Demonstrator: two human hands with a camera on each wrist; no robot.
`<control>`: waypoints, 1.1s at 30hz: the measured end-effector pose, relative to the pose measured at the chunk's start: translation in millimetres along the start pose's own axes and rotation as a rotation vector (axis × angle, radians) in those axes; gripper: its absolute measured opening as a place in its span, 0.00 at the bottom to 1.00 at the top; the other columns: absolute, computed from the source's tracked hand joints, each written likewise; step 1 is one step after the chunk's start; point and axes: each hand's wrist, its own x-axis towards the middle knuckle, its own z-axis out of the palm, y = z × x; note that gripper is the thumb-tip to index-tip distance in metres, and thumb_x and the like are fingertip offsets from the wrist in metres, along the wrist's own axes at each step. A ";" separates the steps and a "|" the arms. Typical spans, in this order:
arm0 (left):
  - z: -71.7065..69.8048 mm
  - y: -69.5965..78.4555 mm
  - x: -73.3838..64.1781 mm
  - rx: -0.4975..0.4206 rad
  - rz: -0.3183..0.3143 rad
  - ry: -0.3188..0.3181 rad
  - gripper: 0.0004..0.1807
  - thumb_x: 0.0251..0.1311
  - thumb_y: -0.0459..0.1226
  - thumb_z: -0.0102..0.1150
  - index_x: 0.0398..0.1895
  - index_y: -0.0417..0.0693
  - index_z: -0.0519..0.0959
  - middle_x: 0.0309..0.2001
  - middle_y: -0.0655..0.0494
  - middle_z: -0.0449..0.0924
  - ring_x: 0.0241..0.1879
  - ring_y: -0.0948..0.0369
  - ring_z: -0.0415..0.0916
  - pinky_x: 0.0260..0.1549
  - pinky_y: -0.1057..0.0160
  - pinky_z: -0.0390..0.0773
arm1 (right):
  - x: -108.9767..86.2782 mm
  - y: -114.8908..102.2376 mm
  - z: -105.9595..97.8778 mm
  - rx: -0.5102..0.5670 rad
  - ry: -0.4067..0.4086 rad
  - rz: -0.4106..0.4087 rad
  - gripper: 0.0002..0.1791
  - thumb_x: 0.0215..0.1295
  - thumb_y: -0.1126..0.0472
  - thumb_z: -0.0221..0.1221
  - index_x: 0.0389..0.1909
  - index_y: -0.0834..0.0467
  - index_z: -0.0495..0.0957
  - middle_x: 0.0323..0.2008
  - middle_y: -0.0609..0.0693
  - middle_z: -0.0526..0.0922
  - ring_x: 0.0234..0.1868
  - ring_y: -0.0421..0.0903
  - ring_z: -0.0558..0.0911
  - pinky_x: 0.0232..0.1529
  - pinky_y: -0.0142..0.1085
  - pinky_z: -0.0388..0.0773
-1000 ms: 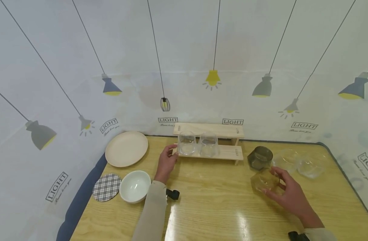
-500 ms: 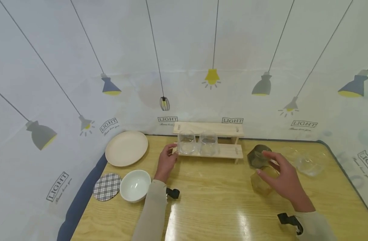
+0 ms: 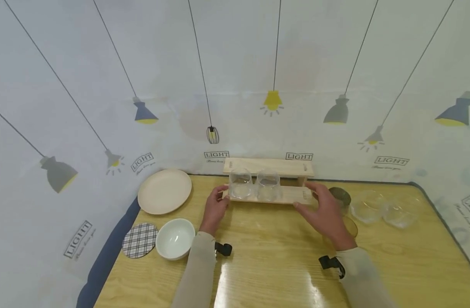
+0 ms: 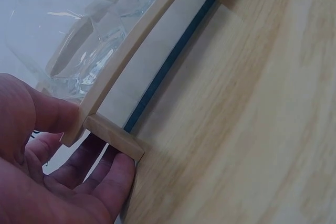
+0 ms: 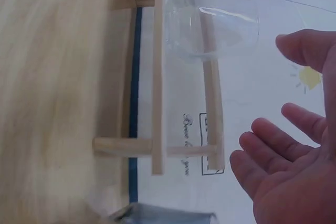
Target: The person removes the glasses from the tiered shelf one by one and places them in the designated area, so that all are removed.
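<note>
While your left hand (image 3: 215, 209) grips the left end of the wooden rack (image 3: 290, 193), its long axis running left to right along the worktop (image 3: 266, 248)'s back, your right hand (image 3: 327, 214), thumb and fingers apart, lies just beside the right end.

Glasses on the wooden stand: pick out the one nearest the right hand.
The right glass on the stand; the other glass sits closer to the left hand.

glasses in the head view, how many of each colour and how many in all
Clear glasses: 4 (2 on the wooden rack, 2 on the table)
Dark grey glass: 1, partly hidden by the right hand
Amber glass: 1, mostly hidden
Total: 6
</note>
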 end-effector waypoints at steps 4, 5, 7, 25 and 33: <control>-0.1 0.5 -1.5 -0.006 -0.010 0.000 0.19 0.72 0.30 0.58 0.64 0.47 0.79 0.58 0.42 0.80 0.44 0.58 0.77 0.43 0.60 0.80 | 11.2 -10.9 9.1 -0.033 -0.002 -0.012 0.39 0.72 0.52 0.68 0.77 0.62 0.65 0.74 0.63 0.70 0.72 0.64 0.71 0.70 0.62 0.72; -0.6 0.4 -1.4 -0.010 -0.005 0.002 0.19 0.72 0.30 0.58 0.64 0.47 0.79 0.58 0.42 0.80 0.44 0.58 0.77 0.43 0.60 0.80 | 14.3 -13.0 11.9 -0.022 -0.009 -0.014 0.39 0.72 0.52 0.68 0.77 0.61 0.65 0.74 0.62 0.70 0.72 0.63 0.71 0.70 0.61 0.72; -1.5 0.2 -0.9 -0.022 0.005 0.009 0.19 0.71 0.29 0.58 0.64 0.46 0.79 0.57 0.41 0.80 0.43 0.58 0.77 0.43 0.59 0.79 | 20.2 -16.4 18.7 0.009 -0.028 -0.021 0.38 0.72 0.52 0.68 0.77 0.60 0.65 0.73 0.61 0.70 0.72 0.63 0.72 0.70 0.61 0.73; 0.9 2.1 0.8 -0.019 0.001 0.017 0.19 0.71 0.29 0.59 0.63 0.45 0.80 0.56 0.42 0.81 0.43 0.58 0.77 0.40 0.63 0.78 | 54.9 -19.1 81.8 0.094 -0.042 0.146 0.54 0.63 0.41 0.73 0.83 0.52 0.56 0.78 0.60 0.63 0.74 0.63 0.70 0.68 0.61 0.75; 0.3 -0.5 -0.4 -0.015 -0.015 -0.004 0.19 0.72 0.30 0.58 0.64 0.46 0.79 0.57 0.42 0.80 0.45 0.58 0.77 0.41 0.63 0.78 | 48.0 -17.3 73.9 0.080 -0.003 0.121 0.50 0.61 0.41 0.75 0.80 0.51 0.63 0.71 0.59 0.70 0.66 0.63 0.77 0.60 0.60 0.81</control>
